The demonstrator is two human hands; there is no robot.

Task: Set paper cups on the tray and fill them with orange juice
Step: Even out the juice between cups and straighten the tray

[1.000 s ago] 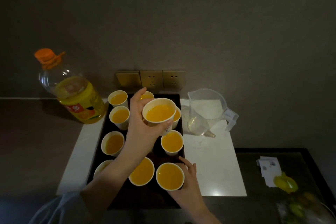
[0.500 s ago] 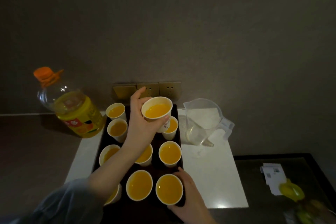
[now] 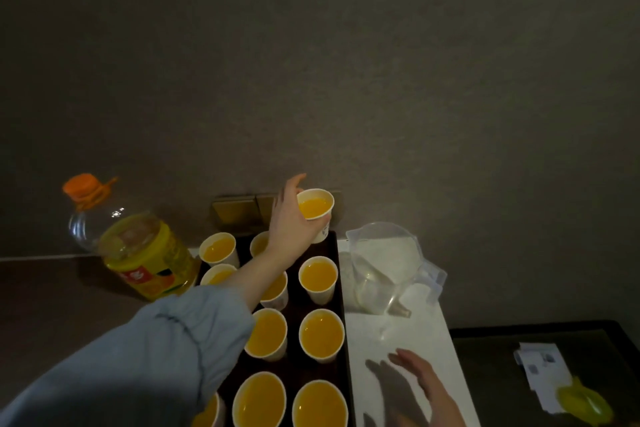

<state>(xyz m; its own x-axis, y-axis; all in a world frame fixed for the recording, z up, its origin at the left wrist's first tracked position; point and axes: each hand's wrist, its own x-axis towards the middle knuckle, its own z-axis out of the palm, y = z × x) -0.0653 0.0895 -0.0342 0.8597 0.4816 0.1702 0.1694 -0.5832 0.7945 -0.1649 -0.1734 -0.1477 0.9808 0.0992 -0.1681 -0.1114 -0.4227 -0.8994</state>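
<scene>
The held cup sits a bit above centre of the frame, full of orange juice and tipped slightly, with the left hand wrapped around its side, fingers curled on it, right over the far end of the dark tray. Below it the tray runs down to the bottom edge, packed with more filled paper cups in rows, a few hidden under the grey sleeve. The right hand is lower right, fingers spread and relaxed, holding nothing, over the white worktop. A clear jug stands just right of the tray, and a big bottle with an orange cap stands left.
</scene>
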